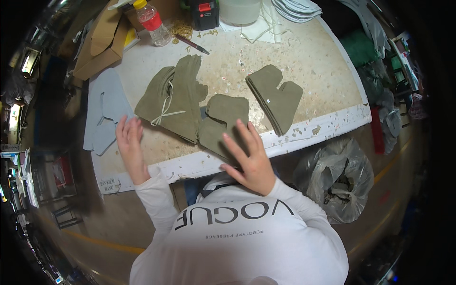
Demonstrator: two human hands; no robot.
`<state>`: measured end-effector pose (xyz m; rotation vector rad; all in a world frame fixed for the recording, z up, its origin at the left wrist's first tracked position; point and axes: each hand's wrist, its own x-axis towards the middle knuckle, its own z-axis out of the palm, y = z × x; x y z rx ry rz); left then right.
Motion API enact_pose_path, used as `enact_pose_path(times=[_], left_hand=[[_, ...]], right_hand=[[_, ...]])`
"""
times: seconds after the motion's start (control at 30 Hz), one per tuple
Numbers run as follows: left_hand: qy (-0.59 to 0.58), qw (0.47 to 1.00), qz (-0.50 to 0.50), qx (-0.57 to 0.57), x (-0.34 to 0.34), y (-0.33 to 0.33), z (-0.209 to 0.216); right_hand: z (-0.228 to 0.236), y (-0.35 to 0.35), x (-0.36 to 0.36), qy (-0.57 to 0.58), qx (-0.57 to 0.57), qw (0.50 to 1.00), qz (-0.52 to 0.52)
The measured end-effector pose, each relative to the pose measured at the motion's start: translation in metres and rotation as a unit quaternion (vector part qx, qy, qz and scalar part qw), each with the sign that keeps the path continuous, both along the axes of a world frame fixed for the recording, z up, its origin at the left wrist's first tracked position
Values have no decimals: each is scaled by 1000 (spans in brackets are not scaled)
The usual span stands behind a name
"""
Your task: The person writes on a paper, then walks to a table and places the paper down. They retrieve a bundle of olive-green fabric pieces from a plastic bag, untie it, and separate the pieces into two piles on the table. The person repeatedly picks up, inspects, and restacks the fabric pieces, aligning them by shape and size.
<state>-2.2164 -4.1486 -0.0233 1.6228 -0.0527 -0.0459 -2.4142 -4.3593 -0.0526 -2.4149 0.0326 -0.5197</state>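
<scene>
My right hand [254, 164] is open, fingers spread, over the near edge of a notched olive fabric piece [228, 107]. Whether its fingertips press on the cloth I cannot tell. To the left of that piece, touching it, lies a thick bundle of olive cut pieces [153, 97] tied with a pale cord [167, 114]. A smaller stack of olive pieces [280, 102] sits apart on the right. Nothing shows in my left hand [131, 149], which is open with its fingers stretched out beside some blue-grey cut pieces [108, 92] at the table's left side.
Along the back of the worktable [223, 66] stand a cardboard box [102, 40], a yellow-capped bottle [154, 26], a dark pen [192, 44], a black device with a red button [204, 14] and a translucent tub [240, 10]. A clear plastic bag [339, 178] hangs or stands below the right front edge.
</scene>
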Motion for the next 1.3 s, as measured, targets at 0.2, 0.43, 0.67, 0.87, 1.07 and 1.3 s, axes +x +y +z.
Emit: enact_pose_path(times=[0.2, 0.43, 0.67, 0.87, 1.07, 1.3], left_hand=[[211, 951, -84, -210, -4, 23, -31], [111, 971, 12, -209, -10, -43, -40], [229, 907, -1, -353, 11, -60, -37], [236, 880, 6, -412, 6, -30, -15], [163, 836, -74, -518, -6, 23, -10], [100, 607, -321, -720, -2, 26, -46]], right_hand=[[-7, 6, 14, -2, -12, 1000, -20], [3, -9, 9, 51, 61, 991, -104], [4, -11, -3, 59, -69, 994, -69], [2, -21, 25, 70, -114, 989, -60], [-13, -29, 96, 44, -184, 980, -59], [-12, -42, 200, 116, -155, 976, -95]])
